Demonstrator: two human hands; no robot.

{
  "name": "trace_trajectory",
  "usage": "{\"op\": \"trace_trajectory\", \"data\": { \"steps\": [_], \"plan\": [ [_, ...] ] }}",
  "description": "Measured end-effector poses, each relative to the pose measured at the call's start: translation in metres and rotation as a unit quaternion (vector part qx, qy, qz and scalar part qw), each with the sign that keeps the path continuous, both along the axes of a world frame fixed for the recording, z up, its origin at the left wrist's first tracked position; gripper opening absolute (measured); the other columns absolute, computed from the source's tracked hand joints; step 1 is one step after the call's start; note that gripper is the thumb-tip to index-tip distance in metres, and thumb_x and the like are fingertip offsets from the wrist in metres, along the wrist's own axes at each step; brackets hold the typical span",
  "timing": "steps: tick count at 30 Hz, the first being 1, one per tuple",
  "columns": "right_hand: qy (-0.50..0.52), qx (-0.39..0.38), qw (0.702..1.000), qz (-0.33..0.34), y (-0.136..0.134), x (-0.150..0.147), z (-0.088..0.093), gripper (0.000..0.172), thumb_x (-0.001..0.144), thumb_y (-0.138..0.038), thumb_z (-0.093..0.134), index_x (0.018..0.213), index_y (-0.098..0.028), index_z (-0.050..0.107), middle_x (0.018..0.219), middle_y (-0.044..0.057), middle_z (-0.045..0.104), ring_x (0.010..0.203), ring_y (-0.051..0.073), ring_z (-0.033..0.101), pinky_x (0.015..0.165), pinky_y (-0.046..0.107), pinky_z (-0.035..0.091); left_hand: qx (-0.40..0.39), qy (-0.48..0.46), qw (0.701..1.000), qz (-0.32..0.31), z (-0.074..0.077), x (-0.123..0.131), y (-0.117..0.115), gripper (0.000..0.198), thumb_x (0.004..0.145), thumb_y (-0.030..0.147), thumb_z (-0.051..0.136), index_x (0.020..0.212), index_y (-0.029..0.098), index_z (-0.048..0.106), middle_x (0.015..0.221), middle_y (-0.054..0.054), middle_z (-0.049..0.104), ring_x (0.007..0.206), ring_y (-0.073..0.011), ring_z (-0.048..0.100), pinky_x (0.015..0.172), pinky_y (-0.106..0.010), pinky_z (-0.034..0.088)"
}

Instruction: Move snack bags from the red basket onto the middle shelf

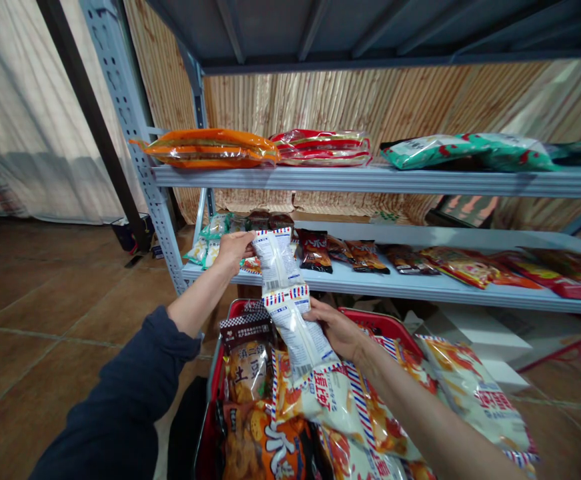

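My left hand (233,250) grips the top end of a string of white snack packets (286,293) with red and blue striped edges, lifting it toward the lower shelf (420,285). My right hand (337,328) holds the same string lower down, fingers wrapped round the second packet. Below my hands a red shopping basket (389,322) is piled with snack bags, brown and orange ones at left, white and orange ones at right.
A grey metal rack holds snack packets: orange (207,148), red (323,148) and green bags (470,152) on the upper shelf, dark and red packets along the lower one. Brown tiled floor lies at left, with a curtain behind. White boxes sit under the rack.
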State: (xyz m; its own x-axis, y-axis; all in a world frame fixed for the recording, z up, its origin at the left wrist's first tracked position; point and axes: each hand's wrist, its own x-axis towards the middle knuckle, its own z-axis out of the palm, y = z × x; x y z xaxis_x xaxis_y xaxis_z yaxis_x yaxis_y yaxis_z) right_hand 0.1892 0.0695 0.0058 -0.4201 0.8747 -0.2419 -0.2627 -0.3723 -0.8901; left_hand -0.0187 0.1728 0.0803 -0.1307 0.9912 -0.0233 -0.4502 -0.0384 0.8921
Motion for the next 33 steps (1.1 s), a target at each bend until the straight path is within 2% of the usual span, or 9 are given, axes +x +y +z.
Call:
{"op": "trace_trajectory", "data": {
  "steps": [4, 13, 25, 33],
  "plan": [
    [-0.006, -0.004, 1.0, 0.007, 0.001, -0.001, 0.002, 0.037, 0.061, -0.011, 0.056, 0.097, -0.019, 0.06, 0.094, 0.004, 0.069, 0.077, 0.017, 0.064, 0.076, 0.032, 0.048, 0.008, 0.062, 0.998, -0.001, 0.002, 0.001, -0.005, 0.009, 0.062, 0.019, 0.068, 0.063, 0.012, 0.061, 0.057, -0.005, 0.063, 0.051, -0.0138, 0.059, 0.054, -0.027, 0.052],
    [-0.005, -0.016, 1.0, -0.011, 0.0, -0.002, -0.002, 0.034, 0.061, -0.01, 0.056, 0.094, -0.018, 0.061, 0.089, 0.003, 0.07, 0.074, 0.017, 0.065, 0.073, 0.03, 0.048, 0.028, 0.063, 0.997, -0.019, 0.003, 0.003, -0.014, 0.009, 0.064, 0.018, 0.067, 0.059, 0.011, 0.062, 0.061, -0.007, 0.065, 0.053, -0.0126, 0.059, 0.055, -0.025, 0.051],
    [0.01, -0.011, 1.0, -0.008, -0.001, -0.003, -0.002, 0.035, 0.061, -0.01, 0.056, 0.095, -0.018, 0.06, 0.087, 0.002, 0.07, 0.074, 0.016, 0.064, 0.074, 0.031, 0.048, 0.033, 0.07, 0.997, -0.004, -0.002, 0.004, -0.012, 0.014, 0.061, 0.022, 0.068, 0.057, 0.012, 0.06, 0.057, -0.002, 0.061, 0.053, -0.0109, 0.056, 0.057, -0.025, 0.051],
    [0.013, -0.001, 1.0, -0.021, -0.001, -0.001, -0.006, 0.036, 0.062, -0.011, 0.056, 0.097, -0.019, 0.06, 0.09, 0.002, 0.07, 0.074, 0.016, 0.064, 0.073, 0.03, 0.048, 0.028, 0.084, 0.996, 0.001, 0.002, 0.011, -0.019, 0.012, 0.062, 0.021, 0.066, 0.057, 0.012, 0.059, 0.058, 0.0, 0.059, 0.054, -0.0093, 0.054, 0.057, -0.022, 0.047]
  ]
}}
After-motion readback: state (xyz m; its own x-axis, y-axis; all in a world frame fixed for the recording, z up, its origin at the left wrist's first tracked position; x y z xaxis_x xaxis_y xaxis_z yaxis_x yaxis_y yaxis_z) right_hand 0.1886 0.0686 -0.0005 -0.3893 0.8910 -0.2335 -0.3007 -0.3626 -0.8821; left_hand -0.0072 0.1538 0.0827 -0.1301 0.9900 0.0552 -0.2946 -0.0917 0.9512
